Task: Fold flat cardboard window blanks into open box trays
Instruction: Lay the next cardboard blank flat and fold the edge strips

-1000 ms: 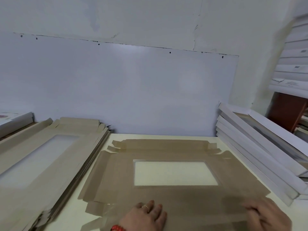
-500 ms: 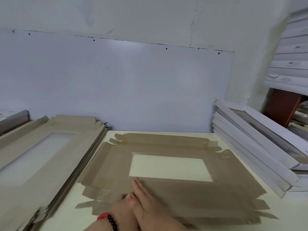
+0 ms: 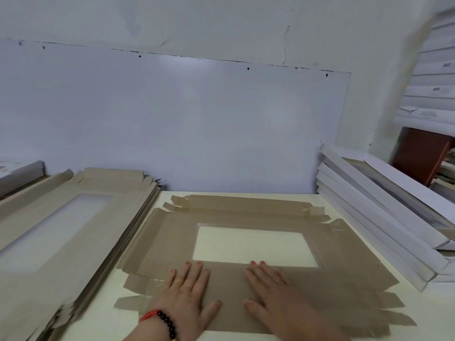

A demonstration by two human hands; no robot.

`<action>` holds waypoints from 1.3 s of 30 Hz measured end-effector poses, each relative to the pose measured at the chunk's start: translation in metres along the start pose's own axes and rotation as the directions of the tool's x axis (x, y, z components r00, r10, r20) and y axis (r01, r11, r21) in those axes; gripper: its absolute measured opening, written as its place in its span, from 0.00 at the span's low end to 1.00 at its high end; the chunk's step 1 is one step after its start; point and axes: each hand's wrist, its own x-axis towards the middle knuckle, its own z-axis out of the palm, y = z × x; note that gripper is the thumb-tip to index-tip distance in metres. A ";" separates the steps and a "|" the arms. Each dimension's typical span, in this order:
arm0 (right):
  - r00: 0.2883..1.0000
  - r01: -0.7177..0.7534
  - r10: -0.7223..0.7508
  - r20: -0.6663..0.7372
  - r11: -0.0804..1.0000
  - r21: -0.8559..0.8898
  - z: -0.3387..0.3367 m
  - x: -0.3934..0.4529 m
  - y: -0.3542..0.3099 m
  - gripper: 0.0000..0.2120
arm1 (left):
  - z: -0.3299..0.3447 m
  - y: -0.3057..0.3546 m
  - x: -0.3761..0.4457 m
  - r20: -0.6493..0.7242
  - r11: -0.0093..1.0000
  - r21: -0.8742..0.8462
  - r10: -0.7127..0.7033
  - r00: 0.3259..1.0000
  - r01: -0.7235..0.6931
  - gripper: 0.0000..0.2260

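Moved apart since the earlier frame: left hand and right hand, fingers straight, flat on the cardboard blank; window at 12 o'clock of fingertips, blank flat on the table.

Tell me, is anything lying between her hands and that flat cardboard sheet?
Nothing visible. The left hand and right hand both lie flat directly on the near panel of the cardboard blank, fingers straight.

No text can be read; small printed labels on the white boxes at upper right are too blurred.
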 end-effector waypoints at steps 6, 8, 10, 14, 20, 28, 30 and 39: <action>0.964 -0.265 0.265 0.034 0.964 0.000 0.011 -0.032 0.088 0.34 | 0.014 -0.035 -0.004 -0.116 0.955 0.131 -0.252 0.961 0.266 0.47; 0.938 -0.343 0.342 0.049 0.939 -0.001 0.012 -0.043 0.110 0.35 | 0.008 -0.056 -0.005 -0.107 0.934 0.130 -0.320 0.941 0.332 0.48; 0.907 -0.418 0.418 0.061 0.908 0.002 0.013 -0.052 0.127 0.35 | 0.006 -0.053 -0.010 -0.113 0.922 0.116 -0.357 0.927 0.370 0.48; 0.850 -0.521 0.518 0.093 0.853 0.010 0.010 -0.063 0.148 0.37 | 0.002 -0.065 -0.007 -0.120 0.891 0.061 -0.440 0.890 0.449 0.46; 0.722 -0.692 0.691 0.031 0.719 0.068 0.009 -0.068 0.156 0.39 | 0.003 -0.069 -0.003 -0.135 0.848 0.006 -0.524 0.841 0.530 0.41; 0.530 -0.828 0.840 -0.118 0.542 0.143 -0.011 -0.079 0.169 0.26 | -0.018 -0.080 0.004 -0.229 0.746 -0.141 -0.664 0.711 0.651 0.22; 0.514 -0.828 0.850 -0.117 0.527 0.191 -0.016 -0.078 0.173 0.27 | -0.028 -0.084 0.005 -0.240 0.701 -0.135 -0.709 0.663 0.700 0.20; 0.589 -0.658 0.795 -0.146 0.576 0.485 -0.014 -0.090 0.171 0.22 | -0.044 -0.095 0.001 -0.212 0.751 -0.224 -0.660 0.721 0.621 0.12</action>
